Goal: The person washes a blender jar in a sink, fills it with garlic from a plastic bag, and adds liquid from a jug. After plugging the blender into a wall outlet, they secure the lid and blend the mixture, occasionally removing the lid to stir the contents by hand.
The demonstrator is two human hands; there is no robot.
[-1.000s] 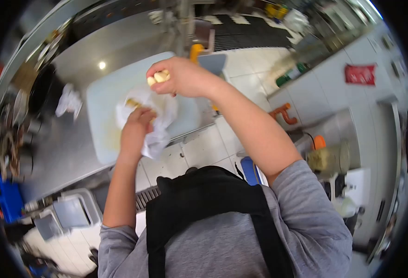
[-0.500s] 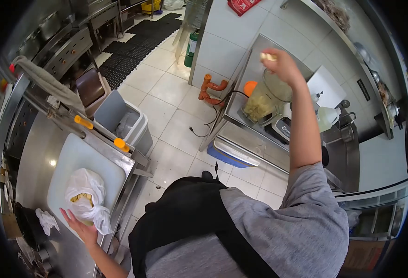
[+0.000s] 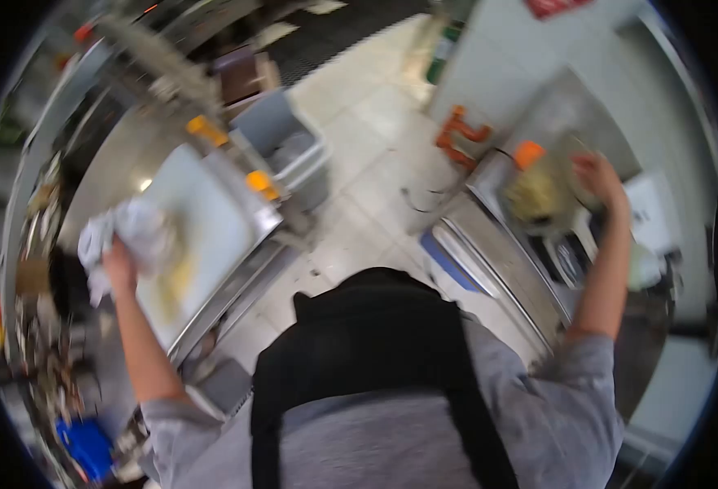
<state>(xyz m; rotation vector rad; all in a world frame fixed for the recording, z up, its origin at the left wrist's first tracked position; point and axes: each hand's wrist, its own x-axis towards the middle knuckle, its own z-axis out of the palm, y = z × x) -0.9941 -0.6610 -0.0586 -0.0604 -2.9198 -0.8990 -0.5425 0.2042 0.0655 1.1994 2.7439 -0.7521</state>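
On the left, my left hand (image 3: 120, 267) is closed on a crumpled white plastic bag (image 3: 143, 231), lifted at the far-left side of the white cutting board (image 3: 220, 208). Blurred yellow pieces (image 3: 178, 281) lie on the board beside the bag. My right hand (image 3: 595, 173) is at the rim of a clear blender jar (image 3: 566, 159) on the right-hand steel table. Pale yellow chunks (image 3: 532, 196) fill the lower part of this jar. Motion blur smears the right fingers, and whether they hold anything does not show.
A grey bin (image 3: 306, 155) with its lid up stands between the tables. An orange pipe (image 3: 458, 137) rises from the floor near the wall. An orange object (image 3: 528, 155) sits by the jar. A blue-and-white cooler (image 3: 459, 262) is under the right table.
The view has turned. My left hand has gone from lying open beside the bag to gripping it, and yellow pieces now show across the board. My right hand has lowered to the jar's rim.
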